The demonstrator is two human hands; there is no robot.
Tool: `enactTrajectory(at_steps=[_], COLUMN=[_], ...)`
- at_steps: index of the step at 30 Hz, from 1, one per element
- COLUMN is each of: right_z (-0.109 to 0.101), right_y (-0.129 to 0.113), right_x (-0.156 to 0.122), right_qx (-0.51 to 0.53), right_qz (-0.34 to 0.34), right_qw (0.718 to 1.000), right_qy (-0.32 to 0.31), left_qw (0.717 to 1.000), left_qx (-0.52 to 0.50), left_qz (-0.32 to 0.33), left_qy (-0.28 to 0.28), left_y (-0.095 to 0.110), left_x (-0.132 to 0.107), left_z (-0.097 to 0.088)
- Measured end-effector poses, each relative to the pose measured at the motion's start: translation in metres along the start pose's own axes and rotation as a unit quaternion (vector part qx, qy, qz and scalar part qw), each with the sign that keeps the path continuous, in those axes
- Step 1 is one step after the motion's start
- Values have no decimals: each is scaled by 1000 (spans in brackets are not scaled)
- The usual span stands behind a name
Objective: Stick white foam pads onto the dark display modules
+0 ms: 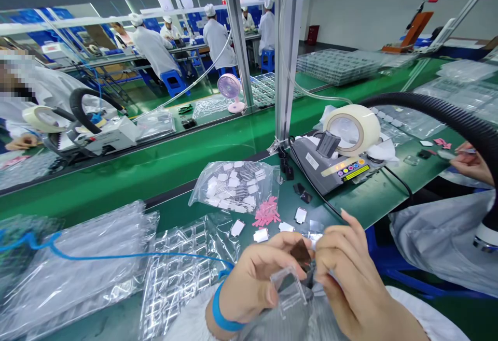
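Note:
My left hand (259, 273), with a blue band (221, 310) and cord at its wrist, is closed around a small transparent plastic frame (290, 286). A dark square piece (300, 253) shows between its fingers and thumb. Close on the right, my right hand (350, 273) has its fingers curled in a pinch against the thumb; what lies between them is hidden. Its little finger sticks up. Just beyond both hands are several white cards (261, 235), a heap of pink strips (266, 212) and a plastic bag (233, 185) full of white pieces.
Transparent compartment trays (175, 268) and stacked plastic sheets (97, 258) lie on the left. A grey machine (330, 165) carries a tape roll (352, 129). A black hose (439, 110) arches over the right side. A co-worker's hand (472, 162) is at the right; a metal post (287, 61) stands ahead.

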State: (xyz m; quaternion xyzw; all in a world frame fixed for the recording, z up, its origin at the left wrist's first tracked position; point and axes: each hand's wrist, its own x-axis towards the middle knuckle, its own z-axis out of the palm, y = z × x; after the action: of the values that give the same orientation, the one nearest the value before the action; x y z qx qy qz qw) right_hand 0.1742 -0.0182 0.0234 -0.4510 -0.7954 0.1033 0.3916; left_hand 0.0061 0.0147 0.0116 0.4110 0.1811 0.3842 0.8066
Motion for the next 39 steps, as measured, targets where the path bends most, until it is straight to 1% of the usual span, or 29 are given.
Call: enactTrajectory(at_steps=[2,3,4,5,6,7,9,10,11,13,15,17,20,22,24,27,29,30,32,33,35,37,39], right_z=[3,8,15,24,32,39,46,44,39,22,5,-6,-9,-8,-9,-17,-24,-28,-35,-36,-37,-31,-20], right_y=[11,21,33,47,61,74,89,90,87,72,51,32,17,17,22,41,55,61,64,62,48,29,13], right_x=[-12,-20,-27,-34,-40,-45,-50,-48,-45,-32,-15,2,17,20,18,11,7,5,4,4,4,4,4], right_qx=[69,79,78,40,-30,-57,-92,-88,-80,-52,-26,-23,-26,-27,-28,-44,-68,-83,-102,-99,-65,-23,-5], right_qz=[36,58,80,101,112,122,127,125,118,81,12,-48,-83,-96,-108,-112,-94,-77,-42,-31,-29,-42,-46], right_qw=[995,992,990,988,989,988,986,986,988,992,995,995,994,992,991,989,990,991,993,995,997,998,997], right_qy=[-56,-79,-92,-108,-89,-79,-63,-63,-66,-79,-91,-85,-69,-74,-79,-83,-83,-75,-36,-11,29,46,55], left_qw=[999,998,997,996,996,996,995,995,994,995,996,997,996,996,997,995,993,992,992,991,988,986,986], left_qx=[-36,-46,-52,-56,-59,-61,-67,-69,-69,-59,-36,-11,5,-1,-21,-74,-101,-106,-111,-116,-128,-134,-130], left_qz=[-10,-13,-16,-18,-21,-25,-39,-48,-58,-72,-72,-63,-59,-56,-50,-49,-54,-55,-51,-48,-34,-16,1], left_qy=[32,48,60,66,68,68,61,59,56,48,40,42,64,69,62,52,41,38,44,54,75,96,108], left_y=[1,1,2,2,2,1,-1,-2,-4,-6,-7,-8,-8,-8,-7,-5,-4,-5,-7,-10,-16,-22,-26], left_x=[-1,-1,-2,-3,-3,-4,-4,-4,-3,-2,-1,-1,-3,-4,-6,-8,-8,-8,-5,-4,1,4,6], left_z=[-1,-2,-3,-4,-4,-5,-5,-5,-4,-3,-1,2,7,8,6,0,-4,-5,-5,-4,1,7,12])
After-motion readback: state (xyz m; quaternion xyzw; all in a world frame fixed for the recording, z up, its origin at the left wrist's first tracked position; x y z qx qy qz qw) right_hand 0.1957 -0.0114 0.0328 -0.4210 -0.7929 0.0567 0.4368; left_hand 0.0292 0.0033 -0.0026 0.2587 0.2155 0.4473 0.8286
